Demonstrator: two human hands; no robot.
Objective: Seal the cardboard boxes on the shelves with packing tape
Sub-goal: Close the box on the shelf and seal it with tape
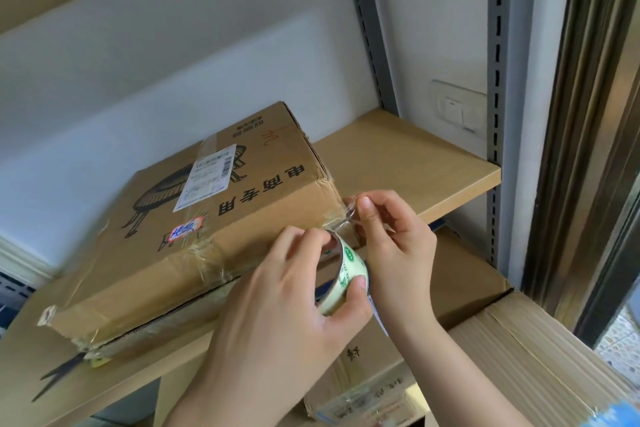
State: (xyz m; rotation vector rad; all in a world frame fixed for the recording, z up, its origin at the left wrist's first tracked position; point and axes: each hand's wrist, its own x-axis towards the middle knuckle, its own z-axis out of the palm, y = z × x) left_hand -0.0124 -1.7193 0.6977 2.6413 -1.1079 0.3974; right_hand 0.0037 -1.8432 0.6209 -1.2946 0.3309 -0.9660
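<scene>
I see cardboard box flat on shelf, near front edge | left hand fingers grip tape roll | right hand fingers pinch tape strip at box's front right corner | scissors at shelf's front left.

"电商专用" on cardboard box

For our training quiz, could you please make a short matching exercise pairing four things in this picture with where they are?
Things:
1. Roll of clear packing tape with green print
2. Black-handled scissors
3. White shipping label
4. White wall switch

Places:
A. On the wall behind the shelf post
B. On top of the brown cardboard box
C. In the left hand
D. On the wooden shelf, by the box's near corner

Pairs: 1-C, 2-D, 3-B, 4-A
</scene>
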